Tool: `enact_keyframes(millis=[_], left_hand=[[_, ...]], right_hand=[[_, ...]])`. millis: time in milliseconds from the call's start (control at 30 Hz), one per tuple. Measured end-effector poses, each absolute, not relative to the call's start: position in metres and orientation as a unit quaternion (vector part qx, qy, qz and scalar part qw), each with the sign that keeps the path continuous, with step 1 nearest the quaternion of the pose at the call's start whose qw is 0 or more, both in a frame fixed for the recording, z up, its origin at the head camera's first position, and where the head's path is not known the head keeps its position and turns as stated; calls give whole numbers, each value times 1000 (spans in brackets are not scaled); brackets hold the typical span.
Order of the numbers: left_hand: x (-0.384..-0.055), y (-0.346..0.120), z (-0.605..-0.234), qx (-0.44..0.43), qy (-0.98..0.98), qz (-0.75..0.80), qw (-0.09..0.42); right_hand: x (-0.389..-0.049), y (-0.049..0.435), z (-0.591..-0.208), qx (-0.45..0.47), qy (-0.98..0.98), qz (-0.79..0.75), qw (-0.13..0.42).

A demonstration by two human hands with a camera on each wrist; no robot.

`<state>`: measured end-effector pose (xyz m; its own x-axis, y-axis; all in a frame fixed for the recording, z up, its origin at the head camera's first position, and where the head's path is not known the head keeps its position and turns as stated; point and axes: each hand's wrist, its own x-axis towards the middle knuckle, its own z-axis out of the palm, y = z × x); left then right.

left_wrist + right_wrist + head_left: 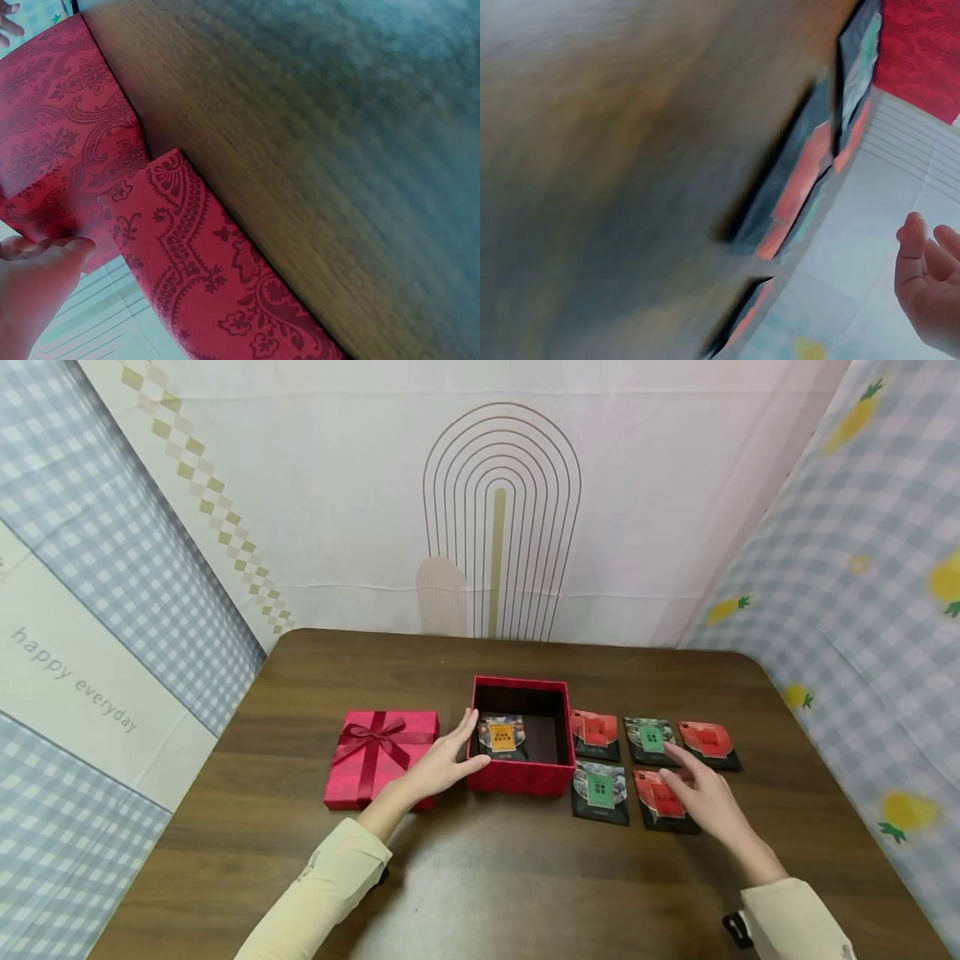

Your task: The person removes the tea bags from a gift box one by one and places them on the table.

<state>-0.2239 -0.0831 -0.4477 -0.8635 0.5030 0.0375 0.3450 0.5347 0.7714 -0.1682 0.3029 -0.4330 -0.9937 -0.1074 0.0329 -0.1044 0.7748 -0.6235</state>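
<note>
My left hand (438, 768) rests its fairly straight fingers and thumb against the left side of an open red gift box (521, 779). Inside the box, at its left, lies a black packet with an orange label (502, 737). The left wrist view also has the fingers touching the box's patterned wall (60, 127). My right hand (705, 793) hovers above flat sachets right of the box, fingers loosely bent and holding nothing. Nearest to it are a red-labelled packet (660, 802) and a green-labelled packet (647, 737). In the right wrist view this hand (934, 292) is apart from the packets.
Left of the box lies its red lid (348, 785) with a ribbon bow. Another green-labelled packet (600, 793) and two red-labelled packets, one by the box (595, 732) and one at far right (707, 743), lie on the brown wooden table (487, 877). Patterned cloths hang around.
</note>
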Motion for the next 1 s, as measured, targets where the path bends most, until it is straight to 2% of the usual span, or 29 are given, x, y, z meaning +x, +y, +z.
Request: enact_keyframes(millis=[233, 1000], left_hand=[[-223, -84, -447, 245, 869, 419, 95], [-223, -84, -448, 244, 869, 419, 99]], right_hand=[[-178, 286, -429, -86, 932, -350, -36], [-207, 228, -418, -129, 899, -418, -26]])
